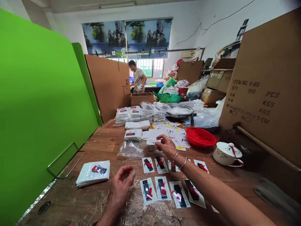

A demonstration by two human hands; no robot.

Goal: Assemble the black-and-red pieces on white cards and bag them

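Observation:
My right hand (166,147) reaches across the table, thumb and fingertips closed on the edge of a white card (152,141); motion blurs its outline. Beneath that forearm lie two rows of white cards, each bearing a black and red item, such as this packed card (162,188). My left hand (122,180) hovers near the front, fingers loosely curled and apart, with nothing visible in them. To its left sits a stack of packed cards (93,173). Just beyond my hands are a clear plastic bag (130,149) and a smaller card stack (133,135).
A red bowl (200,137) and a lidded white mug (227,153) stand at the right. A green partition (47,103) and a wire stand (67,161) border the left. Behind are bagged bundles (128,116), a metal pan (180,110), cartons (263,94) and another person (138,77).

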